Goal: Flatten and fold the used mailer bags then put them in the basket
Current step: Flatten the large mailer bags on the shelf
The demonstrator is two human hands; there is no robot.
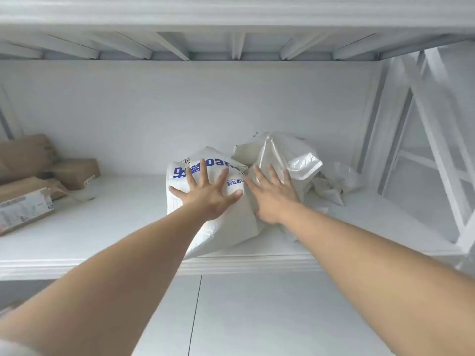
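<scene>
A puffy white mailer bag (221, 227) with blue print lies on the white shelf (102, 227), its near end hanging over the front edge. My left hand (208, 194) presses flat on top of it with fingers spread. Just to its right sits a crumpled pile of clear and white plastic mailer bags (290, 155). My right hand (272, 196) lies on this pile with fingers straight and spread. No basket is in view.
Several brown cardboard parcels (33, 176) are stacked at the shelf's left end. A white slatted frame (231, 44) runs overhead and a white ladder-like frame (437, 155) stands at the right. White cabinet fronts (257, 317) lie below the shelf edge.
</scene>
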